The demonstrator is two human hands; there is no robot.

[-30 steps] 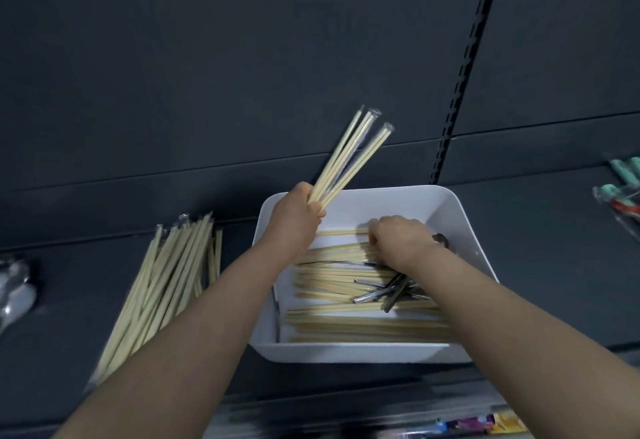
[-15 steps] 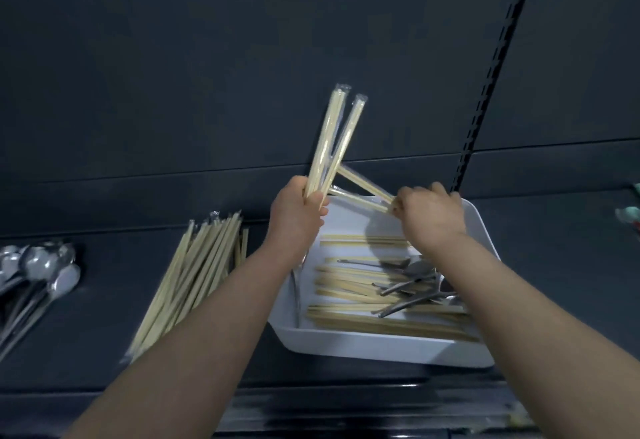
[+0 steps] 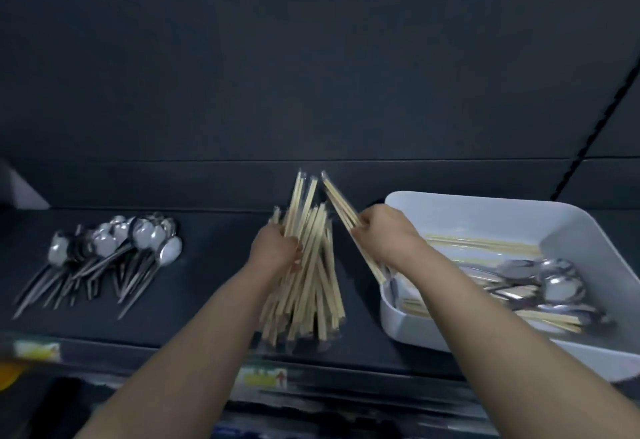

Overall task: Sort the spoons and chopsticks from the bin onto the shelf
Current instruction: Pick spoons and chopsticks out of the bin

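Note:
A white bin (image 3: 588, 231) stands at the right of the dark shelf (image 3: 214, 300), with wrapped chopsticks and metal spoons (image 3: 554, 283) inside. Left of it lies a pile of wrapped chopsticks (image 3: 311, 293). My left hand (image 3: 275, 248) is shut on a few chopsticks (image 3: 303, 196) and rests on top of that pile. My right hand (image 3: 384, 234) holds another chopstick pair (image 3: 337, 201) slanted up to the left, between the pile and the bin. A heap of sorted spoons (image 3: 114, 251) lies at the far left of the shelf.
The dark back panel (image 3: 311, 75) rises behind the shelf, with a slotted upright (image 3: 595, 134) at the right. Price labels (image 3: 263, 376) run along the shelf's front edge. A bare strip of shelf lies between spoons and chopsticks.
The view has swung left. My left hand carried its chopsticks from above the bin down onto the shelf pile. My right hand followed with its pair out of the bin.

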